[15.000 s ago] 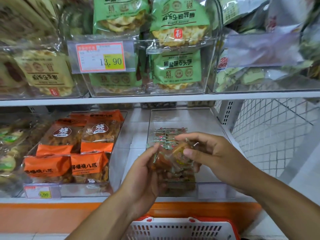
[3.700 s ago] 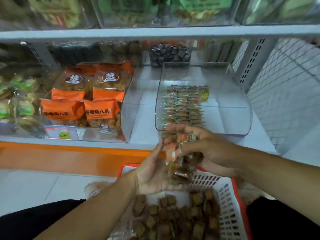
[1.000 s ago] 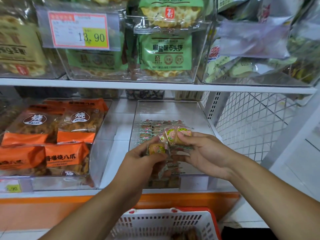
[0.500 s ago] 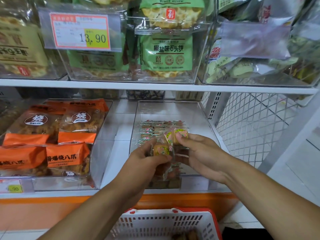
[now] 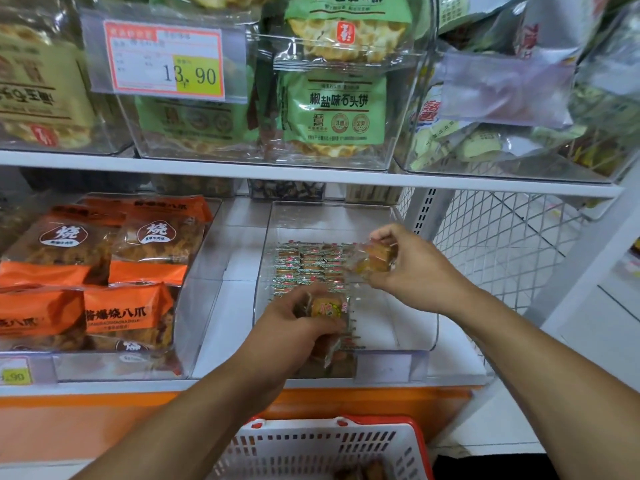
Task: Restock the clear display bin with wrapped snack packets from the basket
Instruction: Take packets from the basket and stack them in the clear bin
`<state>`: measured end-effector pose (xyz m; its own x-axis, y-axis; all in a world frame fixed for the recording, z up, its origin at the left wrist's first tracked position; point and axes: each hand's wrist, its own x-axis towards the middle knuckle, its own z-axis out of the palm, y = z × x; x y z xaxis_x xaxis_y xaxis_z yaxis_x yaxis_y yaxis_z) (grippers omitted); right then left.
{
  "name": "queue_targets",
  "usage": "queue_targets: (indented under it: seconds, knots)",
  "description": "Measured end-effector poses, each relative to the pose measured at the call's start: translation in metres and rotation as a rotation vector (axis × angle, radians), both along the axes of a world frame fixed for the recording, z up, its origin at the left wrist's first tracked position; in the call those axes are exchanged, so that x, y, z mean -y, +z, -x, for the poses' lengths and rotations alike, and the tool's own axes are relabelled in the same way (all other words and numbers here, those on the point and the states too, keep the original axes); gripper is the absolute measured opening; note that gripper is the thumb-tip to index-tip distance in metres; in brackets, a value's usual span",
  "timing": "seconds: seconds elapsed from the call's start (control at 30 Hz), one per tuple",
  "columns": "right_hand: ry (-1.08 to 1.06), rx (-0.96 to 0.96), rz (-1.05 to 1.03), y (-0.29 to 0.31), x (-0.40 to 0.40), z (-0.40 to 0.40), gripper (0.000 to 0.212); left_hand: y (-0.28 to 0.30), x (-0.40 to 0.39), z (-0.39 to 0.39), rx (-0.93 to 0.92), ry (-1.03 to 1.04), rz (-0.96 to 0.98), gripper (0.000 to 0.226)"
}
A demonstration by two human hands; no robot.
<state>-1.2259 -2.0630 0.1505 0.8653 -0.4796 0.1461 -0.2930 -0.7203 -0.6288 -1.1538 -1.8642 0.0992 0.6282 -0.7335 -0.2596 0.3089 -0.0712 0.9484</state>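
The right hand point(image 5: 412, 268) pinched one small clear-wrapped brown snack packet point(image 5: 375, 259) between thumb and curled fingers, over the far right part of the clear plastic display bin point(image 5: 408, 327) on the low shelf; the left hand point(image 5: 298, 327) had its fingers curled round a bunch of wrapped packets with a yellow label on top point(image 5: 327, 308), at the near left of the bin; flat rows of packets with green and pink ends point(image 5: 308, 268) already lay in the far left of the bin, and the right side of its floor looked bare; the red and white plastic basket point(image 5: 322, 448) sat low and near, with a few brown packets only just showing inside; the wrappers looked slippery, so the bunch in the left hand might have slid out and fallen over the bin's low front wall; the single packet might have landed crooked and knocked the tidy rows, if it was dropped and not laid down; half a second earlier both hands had been close together over the middle of the bin, almost touching; now the right hand had moved away to the far right with its packet, while the left hand had kept hold of its bunch.
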Motion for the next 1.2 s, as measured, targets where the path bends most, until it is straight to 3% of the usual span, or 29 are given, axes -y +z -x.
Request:
queue_targets:
  seconds: [0.1, 0.2, 0.3, 0.43, 0.6, 0.77, 0.9, 1.07, 1.2]
  knots:
    - [0.030, -0.107, 0.364, -0.006, 0.012, -0.022, 0.048, 0.000, 0.005, 0.001, 0.009, 0.010, -0.044, 0.044]
    - [0.018, -0.368, 0.525, -0.025, 0.022, -0.046, 0.034, 0.002, 0.009, 0.001, -0.035, 0.002, -0.056, 0.037]
    - [-0.025, -0.586, 0.589, -0.047, 0.030, -0.067, 0.041, 0.000, 0.015, -0.001, -0.026, 0.018, -0.074, 0.035]
    - [-0.082, -0.580, 0.497, -0.074, 0.038, -0.086, 0.060, -0.007, 0.018, -0.006, -0.028, 0.051, -0.085, 0.036]
    - [-0.188, -0.361, 0.212, -0.090, 0.049, -0.099, 0.050, -0.011, 0.020, -0.006, -0.065, 0.081, -0.082, 0.036]
    - [-0.340, -0.207, -0.089, -0.101, 0.048, -0.106, 0.084, -0.015, 0.021, -0.005, -0.094, 0.092, -0.077, 0.034]
    - [-0.443, -0.083, -0.346, -0.104, 0.049, -0.107, 0.071, -0.015, 0.022, -0.003, -0.096, 0.100, -0.076, 0.036]
    - [-0.471, -0.055, -0.380, -0.106, 0.045, -0.108, 0.079, -0.018, 0.022, -0.003, -0.097, 0.112, -0.071, 0.031]
    - [-0.422, -0.093, -0.379, -0.111, 0.040, -0.111, 0.067, -0.020, 0.023, -0.003, -0.106, 0.110, -0.063, 0.030]
